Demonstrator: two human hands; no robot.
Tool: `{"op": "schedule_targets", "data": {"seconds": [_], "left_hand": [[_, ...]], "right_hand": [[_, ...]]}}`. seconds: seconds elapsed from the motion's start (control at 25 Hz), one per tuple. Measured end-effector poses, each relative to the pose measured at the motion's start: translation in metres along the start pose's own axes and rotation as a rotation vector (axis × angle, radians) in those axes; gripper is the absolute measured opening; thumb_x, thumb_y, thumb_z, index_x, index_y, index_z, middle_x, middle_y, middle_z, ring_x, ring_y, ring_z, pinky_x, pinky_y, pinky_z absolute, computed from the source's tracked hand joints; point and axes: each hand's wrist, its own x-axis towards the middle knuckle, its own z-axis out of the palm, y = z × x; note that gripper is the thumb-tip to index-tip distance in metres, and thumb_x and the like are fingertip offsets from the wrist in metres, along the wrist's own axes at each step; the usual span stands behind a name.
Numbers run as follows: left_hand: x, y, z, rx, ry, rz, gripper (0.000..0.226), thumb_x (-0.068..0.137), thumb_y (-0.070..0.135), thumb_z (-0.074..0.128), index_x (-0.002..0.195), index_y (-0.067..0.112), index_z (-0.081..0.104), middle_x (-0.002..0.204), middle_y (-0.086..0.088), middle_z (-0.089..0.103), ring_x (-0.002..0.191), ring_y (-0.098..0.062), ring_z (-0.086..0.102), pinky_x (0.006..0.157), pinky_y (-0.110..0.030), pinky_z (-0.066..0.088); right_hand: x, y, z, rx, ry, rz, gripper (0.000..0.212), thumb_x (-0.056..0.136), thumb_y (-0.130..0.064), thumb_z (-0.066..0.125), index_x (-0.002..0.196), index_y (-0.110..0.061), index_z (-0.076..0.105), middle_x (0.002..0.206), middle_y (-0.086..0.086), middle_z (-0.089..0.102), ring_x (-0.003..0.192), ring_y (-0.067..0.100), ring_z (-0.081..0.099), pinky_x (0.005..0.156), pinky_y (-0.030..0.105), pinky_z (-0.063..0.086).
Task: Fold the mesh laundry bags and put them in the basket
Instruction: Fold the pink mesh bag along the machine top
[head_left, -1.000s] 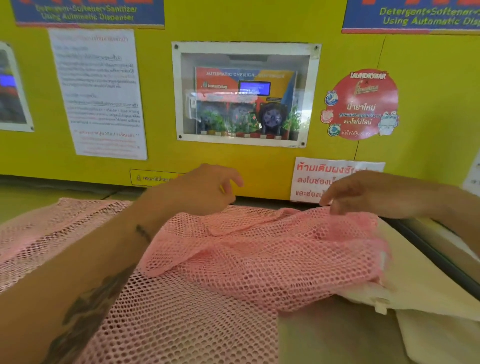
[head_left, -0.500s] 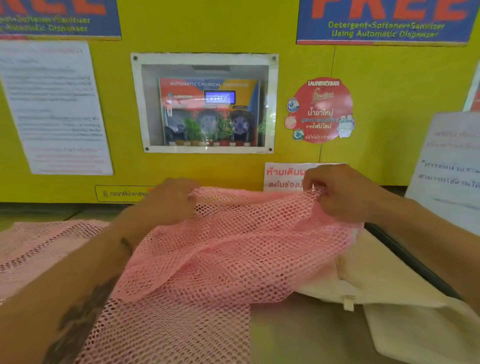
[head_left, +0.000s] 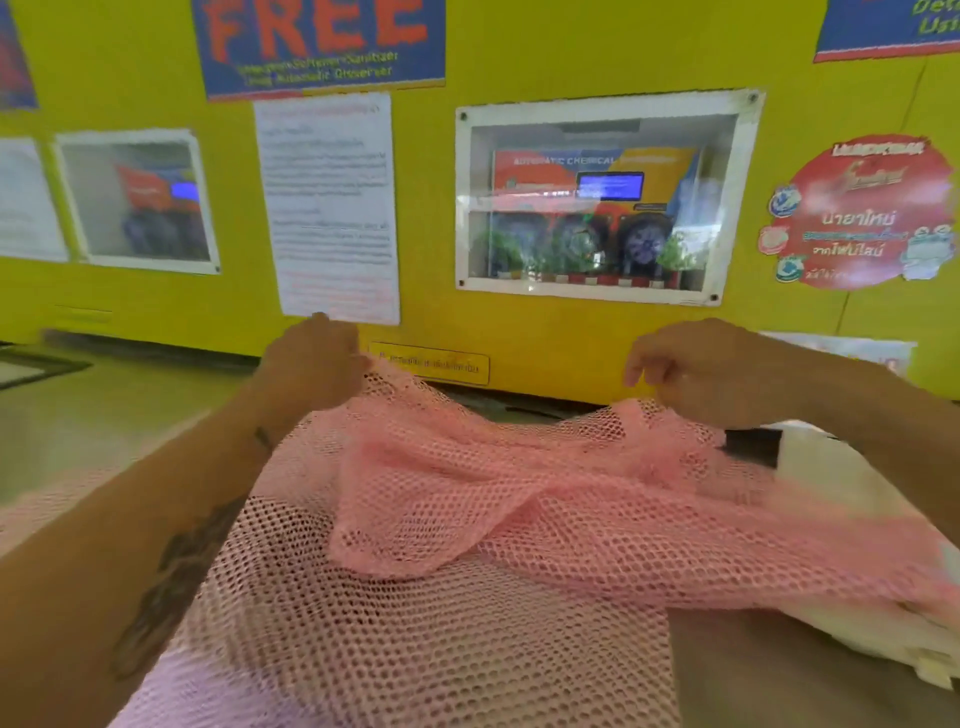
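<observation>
Folding stage, early: left hand (head_left: 311, 364) and right hand (head_left: 696, 371) gripping the far edge of a pink mesh bag (head_left: 519, 499), fingers clamped on it, at 12 o'clock above the counter (head_left: 769, 675). Remaining: completing folds, reaching the basket, not in view.

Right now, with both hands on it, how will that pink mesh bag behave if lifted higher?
Likely floppy: the pink mesh bag sags and wrinkles between the left hand and right hand. Probably light, being open netting. It may snag fingers rather than slip.
</observation>
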Motion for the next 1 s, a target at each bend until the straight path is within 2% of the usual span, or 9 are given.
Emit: {"op": "schedule_targets", "data": {"seconds": [0.12,0.24,0.32,0.4,0.52,0.6,0.72,0.88,1.0], "left_hand": [[-0.016,-0.014,0.007,0.011,-0.059,-0.057,0.035,0.090,0.046,0.055,0.106,0.015,0.058,0.109,-0.014,0.061,0.101,-0.036,0.059,0.081,-0.043,0.052],[-0.029,-0.029,-0.002,-0.108,-0.097,-0.075,0.021,0.088,0.034,0.057,0.101,0.018,0.061,0.107,-0.010,0.066,0.093,-0.031,0.062,0.079,-0.040,0.052],[-0.046,-0.037,-0.015,-0.259,-0.128,-0.094,0.018,0.088,0.033,0.059,0.094,0.016,0.064,0.094,-0.007,0.072,0.080,-0.025,0.069,0.073,-0.034,0.053],[-0.068,-0.039,-0.029,-0.358,-0.275,-0.071,0.025,0.090,0.038,0.058,0.088,0.014,0.066,0.077,-0.001,0.075,0.065,-0.015,0.073,0.067,-0.029,0.054],[-0.101,-0.043,-0.036,-0.495,-0.513,0.012,0.031,0.088,0.048,0.060,0.090,0.018,0.067,0.079,0.002,0.076,0.066,-0.009,0.073,0.071,-0.031,0.057],[-0.117,-0.047,-0.035,-0.706,-0.531,-0.006,0.026,0.082,0.046,0.067,0.098,0.025,0.061,0.085,0.002,0.076,0.071,-0.009,0.073,0.076,-0.034,0.056],[-0.125,-0.063,-0.031,-0.765,-0.400,-0.004,0.024,0.080,0.025,0.070,0.097,0.032,0.054,0.082,0.008,0.075,0.074,-0.007,0.071,0.083,-0.036,0.055],[-0.125,-0.102,-0.037,-0.917,-0.312,-0.040,0.024,0.084,0.006,0.059,0.088,0.030,0.059,0.073,0.010,0.063,0.063,-0.010,0.059,0.069,-0.038,0.052],[-0.127,-0.130,-0.040,-0.970,-0.336,-0.051,0.028,0.087,-0.002,0.053,0.091,0.026,0.059,0.075,0.005,0.055,0.058,-0.009,0.048,0.057,-0.027,0.040]], "right_hand": [[0.022,-0.066,0.021,0.088,-0.153,-0.191,0.026,0.092,-0.019,0.060,0.115,-0.030,0.061,0.111,-0.001,0.062,0.101,0.019,0.059,0.089,0.043,0.052],[0.029,-0.129,0.052,0.054,-0.404,-0.309,0.046,0.088,-0.039,0.067,0.131,-0.033,0.054,0.115,-0.009,0.059,0.106,0.012,0.057,0.092,0.037,0.051],[0.032,-0.153,0.071,-0.009,-0.506,-0.343,0.049,0.088,-0.032,0.068,0.133,-0.033,0.050,0.101,-0.016,0.054,0.100,0.009,0.054,0.082,0.030,0.049],[0.043,-0.166,0.081,-0.024,-0.506,-0.344,0.046,0.088,-0.014,0.063,0.131,-0.029,0.052,0.088,-0.021,0.046,0.090,0.006,0.051,0.067,0.022,0.041],[0.064,-0.182,0.074,0.088,-0.408,-0.372,0.035,0.087,-0.010,0.063,0.117,-0.028,0.062,0.084,-0.013,0.055,0.073,0.005,0.053,0.059,0.024,0.040],[0.072,-0.189,0.055,0.313,-0.438,-0.391,0.028,0.087,-0.009,0.067,0.111,-0.023,0.067,0.079,0.000,0.061,0.065,0.012,0.054,0.060,0.031,0.042],[0.083,-0.201,0.026,0.554,-0.634,-0.374,0.026,0.090,-0.009,0.066,0.116,-0.013,0.067,0.084,0.011,0.068,0.073,0.017,0.065,0.069,0.032,0.053],[0.140,-0.226,0.040,0.142,-0.132,-0.332,0.035,0.090,-0.023,0.064,0.124,-0.024,0.062,0.106,-0.002,0.064,0.089,0.014,0.061,0.072,0.029,0.049],[0.180,-0.248,0.083,-0.117,-0.249,-0.293,0.040,0.086,-0.026,0.063,0.125,-0.020,0.060,0.120,0.000,0.061,0.105,0.021,0.059,0.085,0.038,0.052]]}}
